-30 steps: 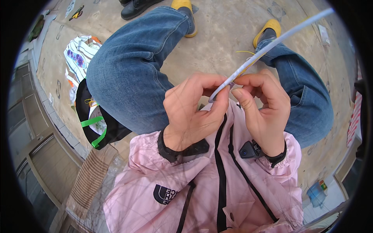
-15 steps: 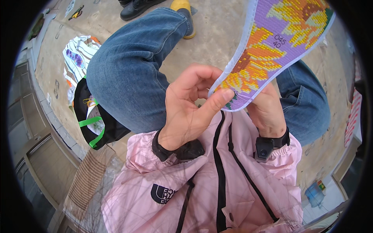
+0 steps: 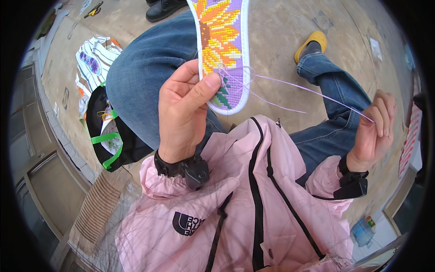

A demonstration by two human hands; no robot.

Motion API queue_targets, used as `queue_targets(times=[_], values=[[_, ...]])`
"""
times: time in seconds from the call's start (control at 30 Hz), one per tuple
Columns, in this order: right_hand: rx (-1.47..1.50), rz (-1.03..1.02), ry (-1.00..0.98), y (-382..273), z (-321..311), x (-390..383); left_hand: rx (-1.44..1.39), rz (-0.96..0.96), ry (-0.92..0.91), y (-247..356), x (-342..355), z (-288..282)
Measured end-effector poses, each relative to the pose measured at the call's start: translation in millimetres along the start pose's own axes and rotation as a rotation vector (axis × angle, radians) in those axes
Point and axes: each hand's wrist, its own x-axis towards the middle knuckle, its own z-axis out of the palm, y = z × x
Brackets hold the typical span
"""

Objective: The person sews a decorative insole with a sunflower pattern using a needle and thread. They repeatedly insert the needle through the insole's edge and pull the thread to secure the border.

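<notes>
**Purple thread (image 3: pixel 321 95) stretched from flowered insole (image 3: pixel 220 47) to right hand (image 3: pixel 376 127)**

The tan floor (image 3: pixel 276 27) filled the background. In front of it, the pink jacket (image 3: pixel 235 204) spread across six o'clock, and blue jeans (image 3: pixel 145 77) covered the person's legs, one toward ten o'clock, the other between two and three. A black bag (image 3: pixel 96 119) with green straps sat at nine o'clock beside the left leg, with a striped cloth (image 3: pixel 102 47) near it at ten.

The insole was held up at twelve o'clock, its orange and yellow flower facing the camera and its upper end cut off by the view's edge. The left hand (image 3: pixel 183 111), between ten and eleven o'clock, had its grip clamped on the insole's left side near the lower end, thumb across the patterned face. The right hand, slightly blurred, was well apart at three o'clock, its grip drawn together on the thread; whether it also held a needle could not be told.

A yellow shoe (image 3: pixel 319 41) showed between one and two o'clock, a blue container (image 3: pixel 364 232) at four, and scissors (image 3: pixel 94 10) between ten and eleven. Finest of all, the thread looped over the insole's green leaves, one loose end trailing toward four o'clock.
</notes>
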Motion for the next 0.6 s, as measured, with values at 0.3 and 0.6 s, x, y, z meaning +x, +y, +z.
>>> queue_targets(times=[0.3, 0.6], values=[[-1.182, -0.893, 0.368, -162, 20, -87, -0.145, 0.153, 0.056, 19, -5, 15], [-1.554, -0.125, 0.142, 88, -7, -17, -0.091, -0.2, -0.209, -13, -18, 46]])
